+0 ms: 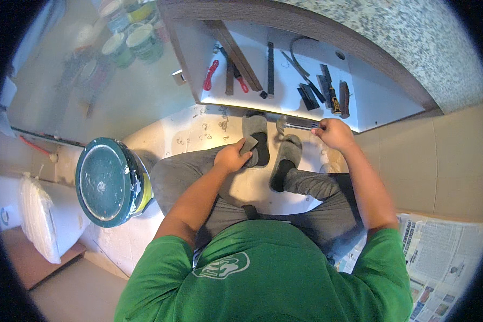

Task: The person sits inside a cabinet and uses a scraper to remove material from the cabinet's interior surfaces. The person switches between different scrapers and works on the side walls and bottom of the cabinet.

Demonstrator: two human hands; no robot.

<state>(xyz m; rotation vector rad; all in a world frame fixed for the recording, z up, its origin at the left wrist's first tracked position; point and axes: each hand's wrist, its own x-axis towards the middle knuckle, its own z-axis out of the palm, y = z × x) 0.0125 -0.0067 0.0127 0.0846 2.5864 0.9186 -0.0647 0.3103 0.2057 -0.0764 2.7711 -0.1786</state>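
Observation:
My left hand [232,158] is closed around a small flat grey piece [249,144], held above my left slipper [254,126]. Between the fingers and thumb of my right hand [335,134] is the end of a slim tool with a dark striped handle [305,125]. It lies nearly level, pointing left, just in front of the cabinet's lower edge. A pale curved shape [280,126] shows at its far end; its exact kind is too small to tell. My right slipper [288,149] is right below that tool.
Inside the open cabinet [381,99] lie dark strips, a red cord bundle [211,75], a black-and-yellow-handled tool [334,101] and a curved hose. Small curls [224,126] litter the floor. A green-lidded bucket [104,182] stands left; newspaper [445,252] covers the right.

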